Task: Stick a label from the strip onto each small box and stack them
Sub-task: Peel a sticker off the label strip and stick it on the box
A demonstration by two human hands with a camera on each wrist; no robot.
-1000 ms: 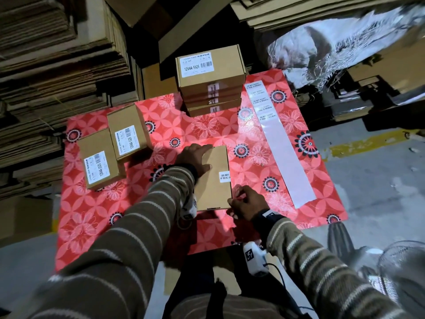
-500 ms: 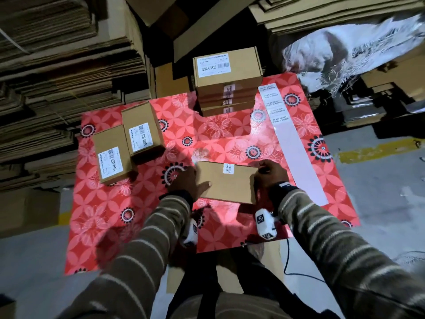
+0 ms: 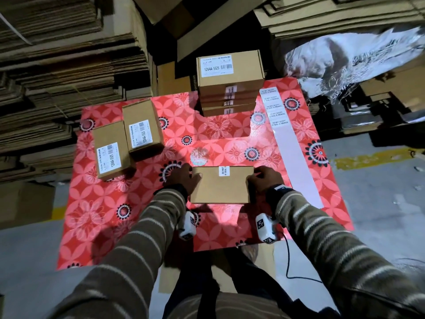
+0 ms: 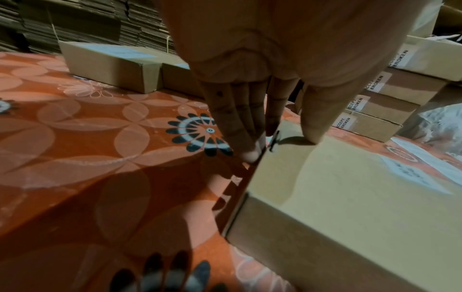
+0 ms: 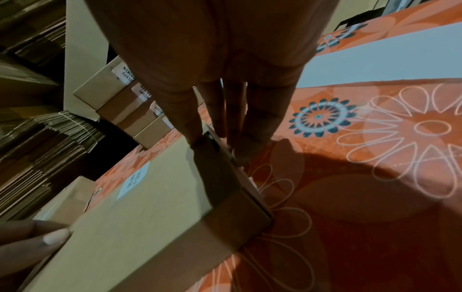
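Note:
A plain brown small box (image 3: 220, 187) lies crosswise on the red flowered sheet (image 3: 142, 203), with a white seal label (image 3: 224, 171) folded over its far edge. My left hand (image 3: 193, 178) grips its left end, thumb on top and fingers down the side (image 4: 250, 150). My right hand (image 3: 255, 178) grips the right end the same way (image 5: 217, 146). Behind it stands a stack of several labelled boxes (image 3: 230, 88). The white label strip (image 3: 285, 139) lies to the right, with a few labels left at its far end.
Two more small boxes (image 3: 110, 150) (image 3: 142, 127) with barcode stickers lie side by side at the left. Piles of flat cardboard (image 3: 57, 65) wall in the left and back. Grey floor with a yellow line (image 3: 372, 157) is at the right.
The box was turned from lengthwise to crosswise, and my hands moved to its two ends. Since half a second ago it has stayed put.

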